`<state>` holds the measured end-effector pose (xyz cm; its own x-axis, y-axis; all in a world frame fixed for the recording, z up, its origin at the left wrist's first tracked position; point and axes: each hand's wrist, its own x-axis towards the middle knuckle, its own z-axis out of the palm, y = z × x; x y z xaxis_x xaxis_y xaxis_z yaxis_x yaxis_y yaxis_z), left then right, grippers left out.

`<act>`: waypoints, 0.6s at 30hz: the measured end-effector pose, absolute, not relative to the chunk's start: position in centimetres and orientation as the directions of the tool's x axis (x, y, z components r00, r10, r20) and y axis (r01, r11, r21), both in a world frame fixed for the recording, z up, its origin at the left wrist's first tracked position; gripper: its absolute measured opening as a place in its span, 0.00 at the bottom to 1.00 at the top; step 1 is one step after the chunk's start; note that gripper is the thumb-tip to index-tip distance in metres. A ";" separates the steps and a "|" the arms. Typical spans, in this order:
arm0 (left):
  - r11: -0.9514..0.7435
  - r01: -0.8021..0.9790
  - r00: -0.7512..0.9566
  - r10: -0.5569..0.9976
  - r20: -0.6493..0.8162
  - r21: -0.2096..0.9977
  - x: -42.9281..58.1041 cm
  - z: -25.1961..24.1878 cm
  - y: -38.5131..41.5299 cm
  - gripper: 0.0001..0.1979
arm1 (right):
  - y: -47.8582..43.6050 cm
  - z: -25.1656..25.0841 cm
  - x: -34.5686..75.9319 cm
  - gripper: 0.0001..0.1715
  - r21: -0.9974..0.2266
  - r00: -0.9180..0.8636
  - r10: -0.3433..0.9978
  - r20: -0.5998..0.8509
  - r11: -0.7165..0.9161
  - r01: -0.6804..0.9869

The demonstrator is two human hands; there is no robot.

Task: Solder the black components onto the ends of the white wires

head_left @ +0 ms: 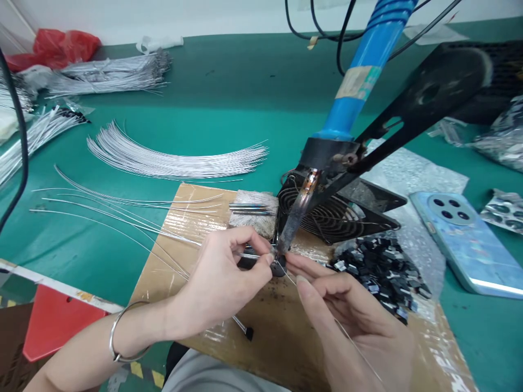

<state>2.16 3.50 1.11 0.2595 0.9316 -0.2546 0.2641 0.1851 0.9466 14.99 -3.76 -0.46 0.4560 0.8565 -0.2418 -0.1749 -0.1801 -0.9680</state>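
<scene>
The left hand has its grip pinching a pale wire between thumb and forefinger, at the centre of the frame, right beside the soldering iron's metal tip. Holding it so near the end probably steadies it. The right hand's grip pinches a thin metal strand, likely solder, its fingertips close to the tip, which seems to allow fine control. The iron hangs at a slant, its bracket apparently leaving both hands free. A cardboard sheet lies beneath, perhaps to shield the worktop; the small black parts and the fan sit within easy reach, the fan presumably for fumes.

The pale wire's long axis runs nearly level across the frame, its held end pointing right toward the tip; which of the tails at left belongs to it cannot be told. The strand slants from the tip down to the lower right. The iron points down and left.
</scene>
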 end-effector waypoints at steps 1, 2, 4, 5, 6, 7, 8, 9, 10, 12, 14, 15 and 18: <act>0.190 0.267 0.255 0.931 -0.259 0.945 2.2 1.1 3.5 0.05 | -3.8 -0.5 15.0 0.15 -0.967 0.454 0.856 -0.245 -0.181 -0.182; 0.192 0.270 0.253 0.931 -0.263 0.943 2.2 1.2 3.5 0.05 | -3.8 -0.5 15.0 0.15 -0.966 0.453 0.857 -0.247 -0.179 -0.188; 0.193 0.274 0.257 0.930 -0.265 0.942 2.1 1.2 3.5 0.05 | -3.8 -0.6 15.0 0.16 -0.967 0.454 0.858 -0.241 -0.175 -0.184; 0.191 0.273 0.259 0.929 -0.263 0.943 2.1 1.3 3.5 0.05 | -3.8 -0.6 15.0 0.16 -0.969 0.455 0.859 -0.235 -0.171 -0.177; 0.190 0.271 0.259 0.930 -0.261 0.944 2.1 1.3 3.5 0.05 | -3.8 -0.6 15.0 0.16 -0.971 0.457 0.860 -0.228 -0.168 -0.169; 0.192 0.268 0.256 0.931 -0.262 0.944 2.2 1.3 3.4 0.05 | -3.7 -0.6 15.0 0.15 -0.972 0.459 0.860 -0.225 -0.168 -0.162; 0.194 0.264 0.255 0.931 -0.263 0.945 2.2 1.3 3.4 0.05 | -3.7 -0.6 15.0 0.16 -0.973 0.461 0.859 -0.223 -0.168 -0.157; 0.197 0.259 0.252 0.931 -0.263 0.945 2.2 1.2 3.4 0.05 | -3.7 -0.5 15.0 0.16 -0.974 0.464 0.858 -0.222 -0.168 -0.154; 0.198 0.256 0.251 0.932 -0.263 0.946 2.2 1.2 3.4 0.05 | -3.7 -0.5 14.9 0.16 -0.974 0.467 0.856 -0.220 -0.167 -0.152; 0.194 0.249 0.253 0.933 -0.257 0.949 2.3 1.2 3.4 0.05 | -3.7 -0.5 14.9 0.16 -0.976 0.470 0.857 -0.212 -0.162 -0.145; 0.186 0.249 0.253 0.935 -0.249 0.951 2.2 1.2 3.4 0.05 | -3.7 -0.4 14.8 0.15 -0.979 0.471 0.859 -0.201 -0.154 -0.136; 0.182 0.251 0.255 0.935 -0.246 0.951 2.2 1.2 3.4 0.05 | -3.7 -0.4 14.8 0.15 -0.979 0.471 0.860 -0.197 -0.152 -0.133; 0.168 0.259 0.259 0.937 -0.236 0.951 2.1 1.1 3.4 0.05 | -3.7 -0.5 14.7 0.15 -0.982 0.476 0.859 -0.187 -0.145 -0.125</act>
